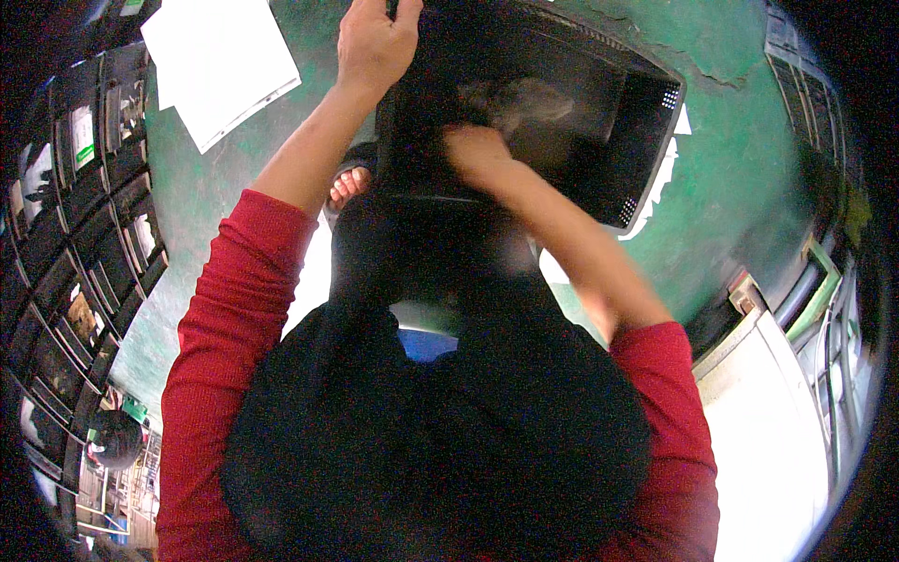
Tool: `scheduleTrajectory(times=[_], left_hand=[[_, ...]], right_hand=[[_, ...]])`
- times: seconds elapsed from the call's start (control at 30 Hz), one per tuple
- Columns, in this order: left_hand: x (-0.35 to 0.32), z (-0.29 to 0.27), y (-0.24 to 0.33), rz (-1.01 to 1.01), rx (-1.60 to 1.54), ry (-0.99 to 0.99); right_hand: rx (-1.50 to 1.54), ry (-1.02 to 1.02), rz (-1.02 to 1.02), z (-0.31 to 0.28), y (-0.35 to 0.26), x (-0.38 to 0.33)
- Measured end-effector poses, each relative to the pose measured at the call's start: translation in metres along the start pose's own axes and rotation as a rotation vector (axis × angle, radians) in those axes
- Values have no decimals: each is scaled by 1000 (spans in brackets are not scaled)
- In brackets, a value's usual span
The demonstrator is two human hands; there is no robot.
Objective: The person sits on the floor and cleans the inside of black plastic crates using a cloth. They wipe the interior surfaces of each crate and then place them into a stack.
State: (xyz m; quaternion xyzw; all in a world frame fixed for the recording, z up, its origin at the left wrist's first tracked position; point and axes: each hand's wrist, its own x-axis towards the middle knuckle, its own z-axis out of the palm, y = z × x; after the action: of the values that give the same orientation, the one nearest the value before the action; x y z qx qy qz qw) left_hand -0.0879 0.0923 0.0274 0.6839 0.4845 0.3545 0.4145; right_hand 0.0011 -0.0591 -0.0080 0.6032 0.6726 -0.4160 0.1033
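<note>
1. Head view: a black monitor (552,103) leans screen-up against the person's lap. The left hand (375,42) grips its top-left edge.
2. The right hand (482,155) presses the screen, blurred; I cannot tell its spread.
3. Risk: the one-handed grip may slip, tipping the monitor onto the green floor (749,169) beside it.

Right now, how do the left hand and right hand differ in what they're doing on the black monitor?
The left hand grips the top edge of the black monitor, sharp and steady; the right hand lies lower, on its dark screen, and looks motion-blurred. The left arm reaches further out; the right is bent closer in. Both wear red sleeves.
</note>
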Motion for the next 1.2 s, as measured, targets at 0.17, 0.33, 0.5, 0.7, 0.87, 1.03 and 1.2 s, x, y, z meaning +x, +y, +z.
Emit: scheduleTrajectory(times=[0.17,0.33,0.5,0.7,0.87,1.03,1.2], left_hand=[[3,1,-4,122,74,50],[-7,-6,-8,104,214,-26],[-46,-9,-10,-17,330,-34],[-53,-3,-15,-43,335,13],[-48,-2,-16,-42,344,41],[-51,-2,-21,-27,325,27],[-47,-3,-20,-93,324,-12]], right_hand=[[-179,-188,135,-14,42,-50],[-157,693,180,-18,72,-63],[137,-11,356,-49,107,-106],[55,23,-52,20,38,-49],[438,137,-163,36,-36,3],[534,343,-306,-10,-32,-58],[391,114,182,16,-28,18]])
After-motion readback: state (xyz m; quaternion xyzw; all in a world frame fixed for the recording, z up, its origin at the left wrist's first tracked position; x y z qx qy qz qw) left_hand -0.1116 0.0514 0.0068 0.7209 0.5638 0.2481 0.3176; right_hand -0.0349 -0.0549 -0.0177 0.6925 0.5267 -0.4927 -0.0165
